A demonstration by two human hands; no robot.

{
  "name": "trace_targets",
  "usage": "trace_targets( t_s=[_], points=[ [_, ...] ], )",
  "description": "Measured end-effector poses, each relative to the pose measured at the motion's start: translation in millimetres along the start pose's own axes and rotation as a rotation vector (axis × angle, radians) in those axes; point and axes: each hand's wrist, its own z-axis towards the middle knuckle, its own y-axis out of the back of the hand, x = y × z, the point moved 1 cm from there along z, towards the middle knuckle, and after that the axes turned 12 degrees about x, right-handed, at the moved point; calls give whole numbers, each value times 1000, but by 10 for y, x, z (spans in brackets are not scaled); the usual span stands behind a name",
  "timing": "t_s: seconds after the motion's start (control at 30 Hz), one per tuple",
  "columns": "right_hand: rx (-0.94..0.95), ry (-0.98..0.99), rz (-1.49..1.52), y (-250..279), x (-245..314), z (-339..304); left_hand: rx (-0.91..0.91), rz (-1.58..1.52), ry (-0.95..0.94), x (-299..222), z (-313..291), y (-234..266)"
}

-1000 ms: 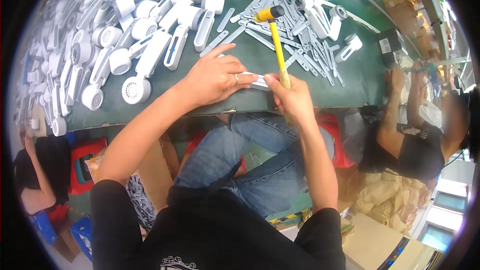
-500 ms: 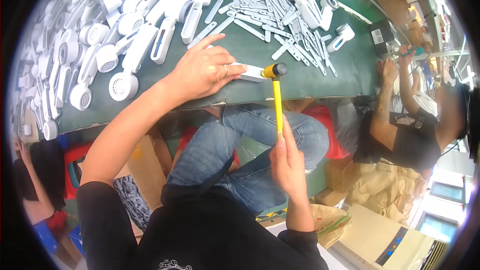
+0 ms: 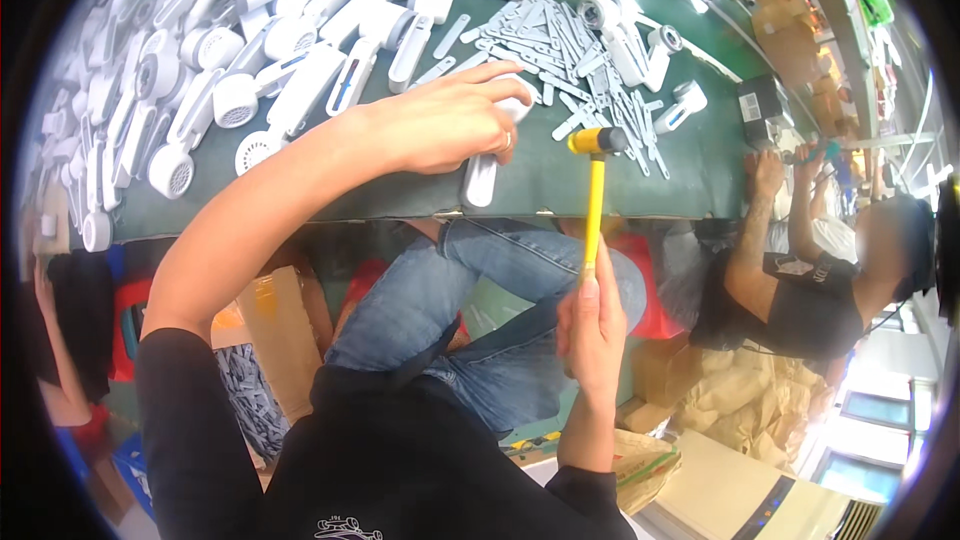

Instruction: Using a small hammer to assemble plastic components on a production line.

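Note:
A white hand shower head (image 3: 481,182) stands out from under my left hand (image 3: 445,127), its handle end toward the table's near edge. My left fingers curl over its middle, hiding most of it, and its round end shows beyond the fingertips. Closed round the grip of a small mallet (image 3: 596,180) is my right hand (image 3: 593,325). The mallet has a yellow handle and a yellow-and-black head. Its head is raised to the right of the shower head, apart from it. Past my left hand lies a loose pile of flat grey strips (image 3: 545,40).
Many white shower heads (image 3: 290,35) are heaped across the left of the green table (image 3: 640,195); several more lie at the back right. A box of grey pieces (image 3: 250,390) stands below, left of my legs. A co-worker (image 3: 800,285) sits at the right.
My left hand has turned the shower head from lying crosswise to pointing toward me. The mallet has come off it and moved right, still in my right hand.

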Motion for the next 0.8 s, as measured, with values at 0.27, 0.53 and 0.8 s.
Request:
trace_targets(
  t_s=[0.27,0.53,0.8],
  points=[
    [105,-48,-75,-161,114,61,-498,-153,458,-375,-577,-457],
    [116,156,-189,-311,363,121,-630,-246,435,-354,-509,-765],
    [173,-34,-317,-289,338,305,-635,-652,729,-386,-440,-767]
  ],
)
